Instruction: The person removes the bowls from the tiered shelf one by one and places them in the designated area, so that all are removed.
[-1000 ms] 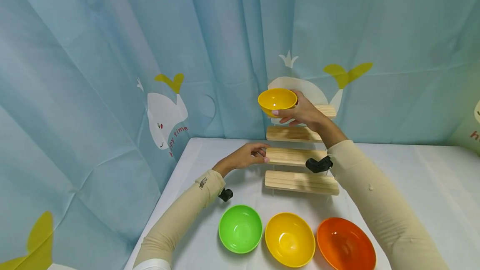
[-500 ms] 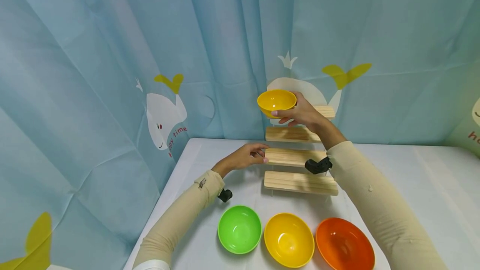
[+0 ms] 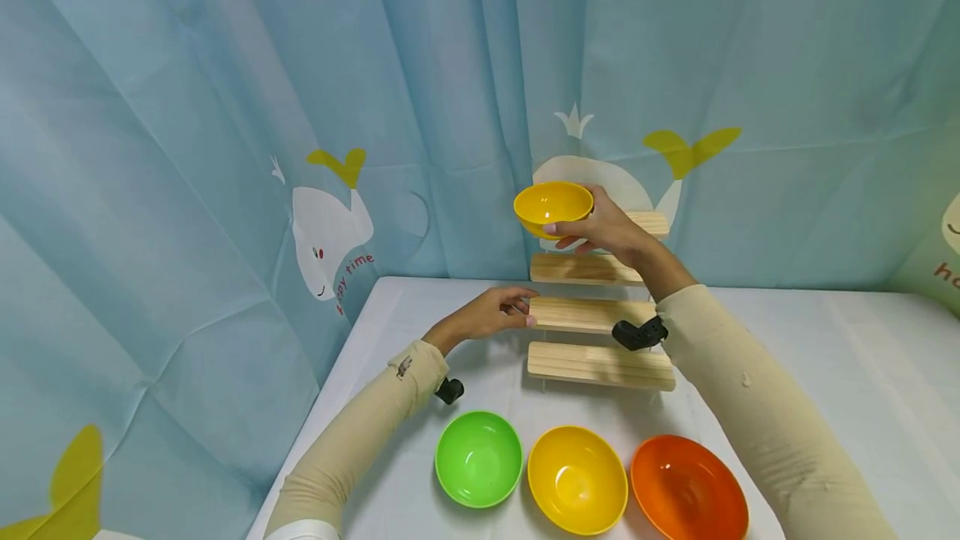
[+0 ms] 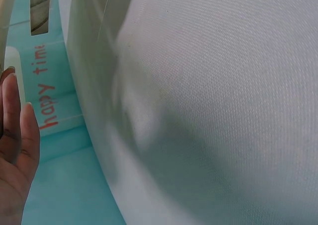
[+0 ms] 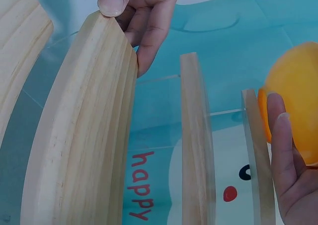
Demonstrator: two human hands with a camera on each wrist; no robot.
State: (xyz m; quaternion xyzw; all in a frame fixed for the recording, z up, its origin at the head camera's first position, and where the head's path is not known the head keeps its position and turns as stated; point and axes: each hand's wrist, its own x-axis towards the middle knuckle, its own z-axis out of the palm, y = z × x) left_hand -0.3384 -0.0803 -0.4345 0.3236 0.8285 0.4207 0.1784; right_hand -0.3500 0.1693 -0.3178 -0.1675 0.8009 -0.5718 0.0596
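A small yellow bowl is at the left end of the top step of a stepped wooden rack. My right hand holds the bowl by its right side, thumb toward me. Whether its base touches the plank cannot be told. My left hand grips the left end of the second-lowest plank; in the right wrist view, its thumb lies on the plank and the other fingers go behind. The left wrist view mostly holds white cloth, with part of the left hand at its edge.
In front of the rack a green bowl, a larger yellow bowl and an orange bowl stand in a row on the white tablecloth. A blue printed curtain hangs right behind the rack.
Hardly anything moves. The small yellow bowl and the right hand sit very slightly lower in the head view; the left hand stays at the plank's end.
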